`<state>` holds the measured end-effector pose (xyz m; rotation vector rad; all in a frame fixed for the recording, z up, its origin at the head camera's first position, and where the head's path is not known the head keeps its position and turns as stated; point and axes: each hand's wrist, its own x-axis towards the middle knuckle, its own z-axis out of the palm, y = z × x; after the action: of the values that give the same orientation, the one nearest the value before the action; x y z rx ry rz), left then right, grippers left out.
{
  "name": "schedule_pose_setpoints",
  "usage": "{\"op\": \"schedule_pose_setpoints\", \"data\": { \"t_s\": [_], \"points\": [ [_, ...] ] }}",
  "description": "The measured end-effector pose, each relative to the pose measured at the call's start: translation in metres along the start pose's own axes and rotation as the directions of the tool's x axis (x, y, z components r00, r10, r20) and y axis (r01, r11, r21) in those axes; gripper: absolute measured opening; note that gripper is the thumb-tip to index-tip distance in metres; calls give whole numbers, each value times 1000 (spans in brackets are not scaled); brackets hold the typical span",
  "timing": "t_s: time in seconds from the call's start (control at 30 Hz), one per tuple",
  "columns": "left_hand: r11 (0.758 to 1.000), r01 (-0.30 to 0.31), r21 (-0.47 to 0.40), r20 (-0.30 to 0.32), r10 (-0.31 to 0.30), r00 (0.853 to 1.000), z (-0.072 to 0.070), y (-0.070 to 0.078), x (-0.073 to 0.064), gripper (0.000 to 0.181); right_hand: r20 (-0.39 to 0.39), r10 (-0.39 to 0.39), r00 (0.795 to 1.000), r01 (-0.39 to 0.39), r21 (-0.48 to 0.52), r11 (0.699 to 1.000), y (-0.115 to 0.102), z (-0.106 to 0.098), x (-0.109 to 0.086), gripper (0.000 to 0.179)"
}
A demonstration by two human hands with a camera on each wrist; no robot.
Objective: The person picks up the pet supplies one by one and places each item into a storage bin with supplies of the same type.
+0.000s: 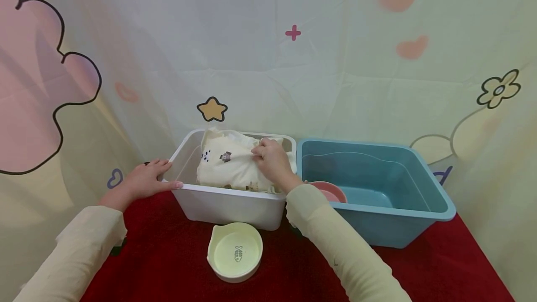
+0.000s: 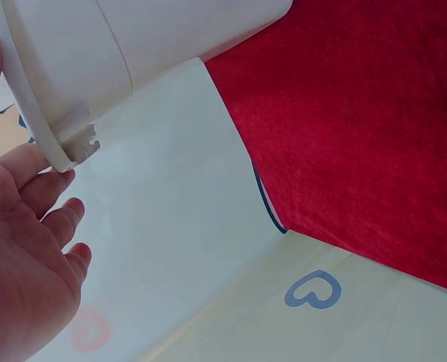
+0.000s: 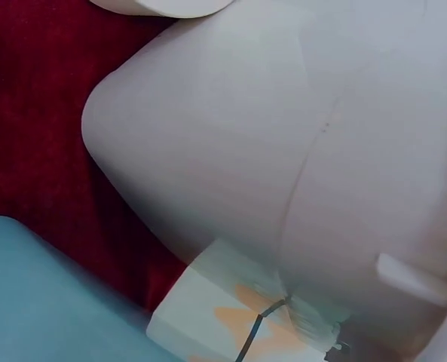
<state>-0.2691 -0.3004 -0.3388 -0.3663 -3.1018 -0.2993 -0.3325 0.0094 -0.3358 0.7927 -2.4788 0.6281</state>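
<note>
My left hand (image 1: 147, 178) holds the left front corner of a white plastic bin (image 1: 230, 208). In the left wrist view, the bin's rim (image 2: 29, 98) lies between the thumb and fingers. Inside that bin sits a bundled cream cloth (image 1: 230, 162) printed with small animals, its top rising to the back rim. My right hand (image 1: 271, 160) reaches over the bin's front right and pinches the cloth's upper right part with curled fingers. The right wrist view catches only the bin's outer wall (image 3: 246, 136); the hand and cloth are outside it.
A blue bin (image 1: 373, 211) stands against the white one's right side, with a pink dish (image 1: 329, 191) in its left front corner. In front is a pale yellow ear-shaped bowl (image 1: 235, 251) with a fish print. Red cloth (image 1: 159, 250) covers the table; a printed curtain (image 1: 251, 50) hangs behind.
</note>
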Motion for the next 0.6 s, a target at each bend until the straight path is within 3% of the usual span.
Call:
{"op": "schedule_pose_setpoints", "data": {
  "t_s": [0.6],
  "points": [
    [1000, 16, -2, 8, -16, 1000, 2, -2, 2, 87, 3, -45, 999, 45, -6, 999, 0, 8, -6, 12]
  ]
}}
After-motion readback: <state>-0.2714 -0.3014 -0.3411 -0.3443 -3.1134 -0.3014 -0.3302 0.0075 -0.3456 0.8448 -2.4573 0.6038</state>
